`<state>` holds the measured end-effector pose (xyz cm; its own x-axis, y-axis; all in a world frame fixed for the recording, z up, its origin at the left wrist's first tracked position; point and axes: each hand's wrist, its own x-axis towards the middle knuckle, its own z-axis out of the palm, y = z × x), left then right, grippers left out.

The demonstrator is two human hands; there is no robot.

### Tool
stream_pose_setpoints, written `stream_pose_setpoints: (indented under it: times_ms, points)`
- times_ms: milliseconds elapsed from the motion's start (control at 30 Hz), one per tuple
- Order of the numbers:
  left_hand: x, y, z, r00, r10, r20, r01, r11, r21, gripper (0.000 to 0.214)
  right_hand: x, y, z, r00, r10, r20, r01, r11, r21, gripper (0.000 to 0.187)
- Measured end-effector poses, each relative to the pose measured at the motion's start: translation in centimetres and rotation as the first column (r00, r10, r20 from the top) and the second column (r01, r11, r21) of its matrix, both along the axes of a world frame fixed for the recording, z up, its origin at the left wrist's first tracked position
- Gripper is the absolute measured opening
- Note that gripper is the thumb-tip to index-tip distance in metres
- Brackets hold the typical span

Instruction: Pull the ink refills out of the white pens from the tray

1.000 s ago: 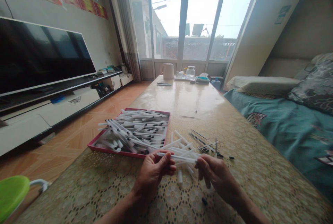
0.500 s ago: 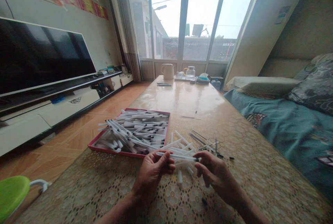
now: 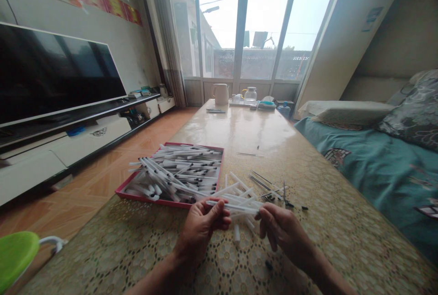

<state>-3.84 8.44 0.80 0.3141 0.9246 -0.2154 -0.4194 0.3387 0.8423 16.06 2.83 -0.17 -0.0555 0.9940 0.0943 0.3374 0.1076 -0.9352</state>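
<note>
My left hand (image 3: 201, 226) is closed on a white pen barrel (image 3: 236, 207) held level above the table. At the barrel's right end my right hand (image 3: 282, 231) pinches it with thumb and fingertips. Under both hands lies a loose pile of white barrels (image 3: 239, 192). To the right of that pile lie thin black refills and small parts (image 3: 270, 187). A pink tray (image 3: 143, 196) heaped with white pens (image 3: 178, 171) stands just left of the pile.
The long table (image 3: 342, 222) has a lace-patterned cover. A jug (image 3: 221, 94), glass pot (image 3: 250, 96) and small items stand at its far end. A bed with teal cover (image 3: 376, 167) runs along the right. A TV (image 3: 51, 76) and cabinet line the left wall. A green lid (image 3: 17, 254) shows at bottom left.
Both hands stay on the barrel almost in place. My right hand's fingers shifted slightly at the barrel's right end.
</note>
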Motion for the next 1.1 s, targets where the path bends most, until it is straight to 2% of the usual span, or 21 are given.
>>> stream_pose_setpoints:
  times_ms: [100, 267, 367, 467, 567, 733, 833, 900, 967, 1000, 1067, 1100]
  points:
    - [0.0, -0.1, 0.1, 1.000, 0.006, 0.005, -0.006, 1.000, -0.003, 0.029, -0.1, 0.0, 0.0, 0.998, -0.009, -0.060, 0.008, 1.000, -0.008, 0.030]
    - [0.1, -0.1, 0.1, 0.999, -0.026, 0.024, 0.026, 1.000, -0.002, 0.028, -0.3, 0.0, -0.2, 0.996, 0.009, -0.089, -0.014, 0.998, -0.059, 0.042]
    - [0.0, 0.1, 0.2, 1.000, 0.009, 0.023, -0.009, 1.000, 0.001, 0.028, -0.2, 0.1, -0.1, 0.992, 0.000, -0.125, -0.008, 0.998, -0.064, 0.039]
    - [-0.2, 0.3, 0.2, 0.998, 0.052, 0.032, -0.052, 0.999, -0.010, 0.030, 0.0, 0.2, 0.2, 0.971, -0.023, -0.236, 0.007, 0.997, -0.070, 0.032]
    - [-0.3, 0.4, 0.1, 0.998, 0.049, 0.036, -0.048, 0.999, -0.021, 0.032, -0.1, 0.3, 0.4, 0.927, -0.036, -0.374, -0.004, 0.995, -0.104, 0.032]
    - [-0.2, 0.2, -0.4, 0.999, -0.008, 0.039, 0.008, 1.000, 0.003, 0.027, -0.4, 0.4, 0.7, 0.901, -0.072, -0.427, -0.012, 0.982, -0.191, 0.030]
    - [-0.3, 0.3, -0.2, 0.998, 0.045, 0.045, -0.045, 0.999, -0.004, 0.026, 0.8, 0.6, 0.6, 0.850, -0.220, -0.479, 0.115, 0.965, -0.237, 0.029]
    - [-0.5, 0.3, 0.1, 0.992, 0.110, 0.057, -0.110, 0.994, -0.010, 0.027, 2.5, 0.8, 0.4, 0.782, -0.364, -0.507, 0.287, 0.931, -0.226, 0.031]
    - [-0.6, 0.4, 0.3, 0.986, 0.155, 0.056, -0.155, 0.988, -0.009, 0.028, 4.2, 1.1, -0.2, 0.720, -0.497, -0.484, 0.489, 0.858, -0.155, 0.033]
    - [-0.5, 0.4, 0.3, 0.986, 0.158, 0.044, -0.158, 0.987, -0.003, 0.029, 4.9, 1.3, -0.5, 0.678, -0.571, -0.462, 0.600, 0.794, -0.099, 0.033]
    - [-0.3, 0.4, 0.2, 0.993, 0.119, 0.002, -0.119, 0.992, 0.032, 0.031, 5.8, 2.0, -1.1, 0.630, -0.641, -0.438, 0.699, 0.714, -0.039, 0.034]
    - [-0.2, 0.4, 0.1, 0.996, 0.082, -0.022, -0.080, 0.995, 0.061, 0.034, 5.8, 2.4, -1.3, 0.628, -0.651, -0.426, 0.715, 0.699, -0.016, 0.034]
